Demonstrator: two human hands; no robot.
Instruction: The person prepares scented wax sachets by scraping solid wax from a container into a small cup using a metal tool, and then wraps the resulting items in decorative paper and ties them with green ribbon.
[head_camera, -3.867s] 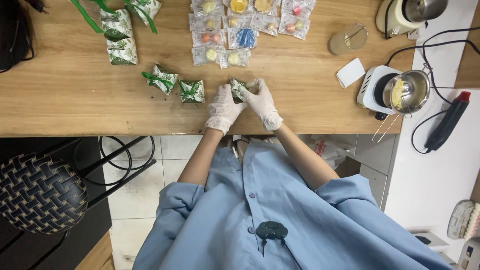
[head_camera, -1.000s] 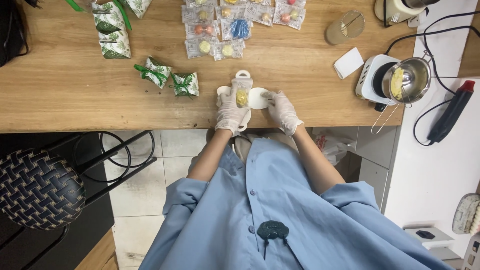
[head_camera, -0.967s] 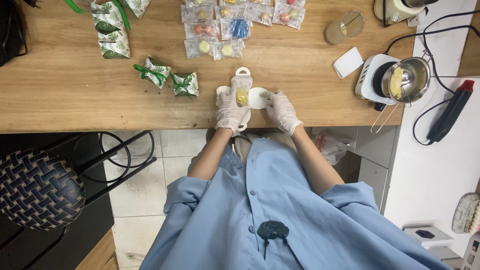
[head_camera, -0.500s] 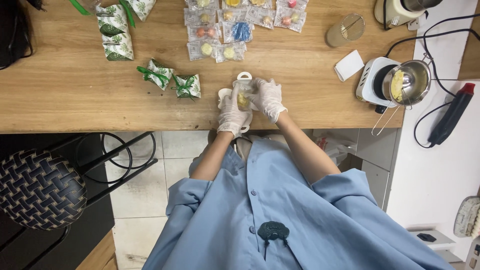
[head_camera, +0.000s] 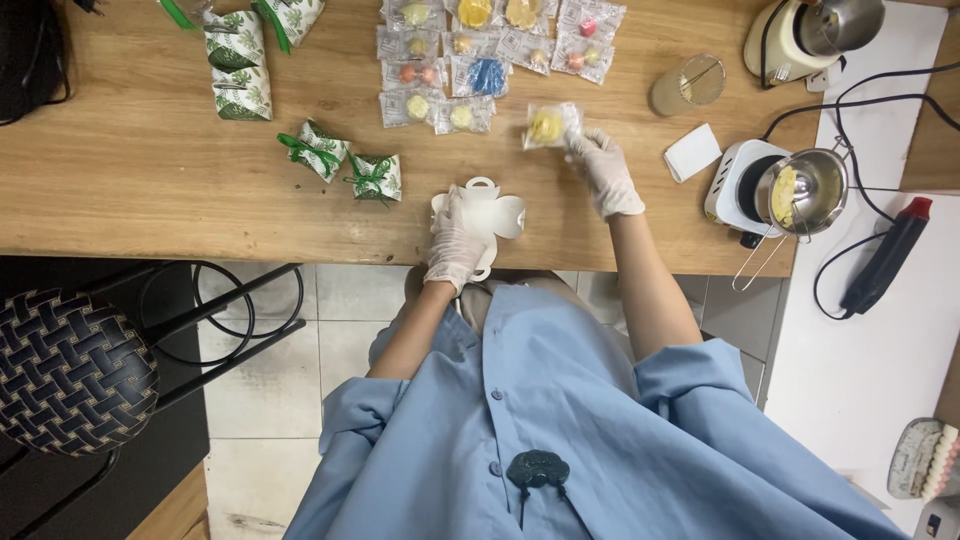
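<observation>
Leftmost, two small leaf-print boxes (head_camera: 347, 165) sit on the wooden table (head_camera: 120, 180), bare wood before them. Next, the left hand (head_camera: 457, 240) presses flat, fingers spread, on an unfolded white box blank (head_camera: 495, 210) near the front edge. Further right, the right hand (head_camera: 603, 170) pinches a clear packet with a yellow piece (head_camera: 548, 125), beside the packet rows (head_camera: 480, 60).

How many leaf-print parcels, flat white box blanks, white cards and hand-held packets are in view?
Leaf-print parcels: 5
Box blank: 1, under the left hand
White card: 1
Packet: 1, pinched by the right hand
Total: 8
</observation>
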